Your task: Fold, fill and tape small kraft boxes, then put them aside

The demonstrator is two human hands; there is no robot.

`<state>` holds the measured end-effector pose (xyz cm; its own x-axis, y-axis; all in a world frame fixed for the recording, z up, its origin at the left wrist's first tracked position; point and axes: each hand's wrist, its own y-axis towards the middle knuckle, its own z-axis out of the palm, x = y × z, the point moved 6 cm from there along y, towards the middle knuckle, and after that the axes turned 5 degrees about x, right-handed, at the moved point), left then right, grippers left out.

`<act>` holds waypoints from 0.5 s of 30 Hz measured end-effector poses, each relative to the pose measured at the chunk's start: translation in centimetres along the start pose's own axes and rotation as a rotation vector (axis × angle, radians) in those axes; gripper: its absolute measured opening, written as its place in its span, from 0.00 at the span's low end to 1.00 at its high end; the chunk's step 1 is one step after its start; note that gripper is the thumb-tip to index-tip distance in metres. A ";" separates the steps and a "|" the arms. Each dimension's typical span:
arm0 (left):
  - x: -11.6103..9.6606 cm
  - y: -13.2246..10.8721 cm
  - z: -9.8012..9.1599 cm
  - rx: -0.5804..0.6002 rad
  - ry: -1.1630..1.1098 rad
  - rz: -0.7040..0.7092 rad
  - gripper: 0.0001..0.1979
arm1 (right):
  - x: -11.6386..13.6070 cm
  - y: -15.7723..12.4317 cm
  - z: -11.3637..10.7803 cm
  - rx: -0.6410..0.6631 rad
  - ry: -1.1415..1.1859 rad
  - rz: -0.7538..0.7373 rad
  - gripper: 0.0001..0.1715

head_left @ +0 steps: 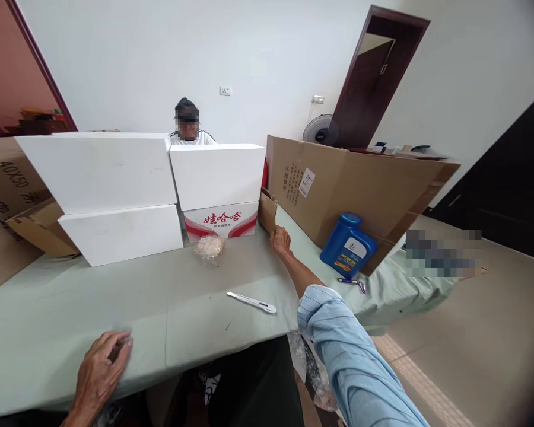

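While I'm watching through the head cam, my right hand [280,240] is stretched way out to the cardboard flap [267,211] beside the red-printed box [221,220]. The fingers are curled against its lower edge, but I can't tell if they actually pinch it. Meanwhile my left hand [100,370] lies flat and holds nothing, resting on the green table [182,308] near its front edge. Between the two, the white cutter [251,302] sits untouched.

A plastic-wrapped pale lump [209,246] lies just before the red-printed carton [222,220], and a white utility knife [251,302] lies nearer the camera. White foam boxes [102,172] stand left of the carton, and a blue oil jug [347,244] stands well to its right.
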<state>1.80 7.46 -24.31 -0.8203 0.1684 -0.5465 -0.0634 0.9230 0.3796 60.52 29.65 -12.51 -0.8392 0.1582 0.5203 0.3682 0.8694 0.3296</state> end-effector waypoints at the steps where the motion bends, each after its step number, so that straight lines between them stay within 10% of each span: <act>1: -0.2 0.0 0.0 -0.003 -0.002 0.001 0.17 | -0.2 0.0 0.3 -0.007 0.011 0.015 0.21; 15: -1.7 0.6 -0.4 -0.028 -0.164 -0.040 0.12 | -3.3 -2.6 0.7 -0.067 0.001 0.147 0.25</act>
<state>2.95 7.56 -22.84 -0.7129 0.1879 -0.6756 -0.1118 0.9206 0.3741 62.05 27.19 -15.58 -0.7740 0.2813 0.5673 0.5129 0.8039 0.3012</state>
